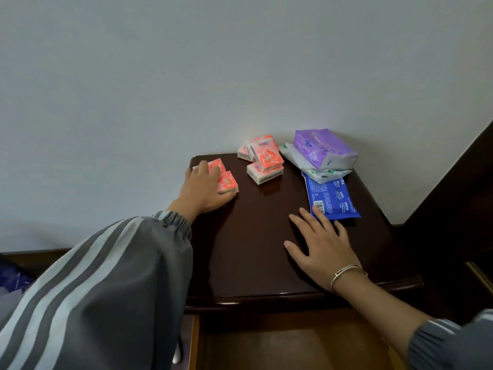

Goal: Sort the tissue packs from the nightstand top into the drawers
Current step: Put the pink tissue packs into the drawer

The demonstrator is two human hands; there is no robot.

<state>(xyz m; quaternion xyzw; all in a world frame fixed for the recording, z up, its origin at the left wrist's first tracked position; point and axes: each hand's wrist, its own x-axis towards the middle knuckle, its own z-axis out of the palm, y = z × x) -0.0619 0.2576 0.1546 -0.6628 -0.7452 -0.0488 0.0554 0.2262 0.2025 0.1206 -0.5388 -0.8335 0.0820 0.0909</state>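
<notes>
Looking down on a dark, glossy nightstand top [253,236] pushed against a plain pale wall [186,76], with a dark wood panel [453,196] rising at the right. Curling the left hand [202,190] over two pink tissue packs [228,184] at the far left corner, fingers over the farther one, thumb beside the nearer, grasping both. Laying the right hand [322,247] flat on the wood toward the front, fingers spread and relaxed, holding nothing — fingertips just touching the near end of a blue pack [333,198]. Wearing a thin bracelet [346,273] at that wrist and a grey striped sleeve [93,289] on the left arm. Sitting at the back by the wall: a pile of pink packs [264,158] and, to its right, a purple pack [322,149] lying on a white-and-green pack [317,172], overlapping the blue one's far end. Standing open below the front edge — a drawer [280,348], its light wooden bottom showing.
</notes>
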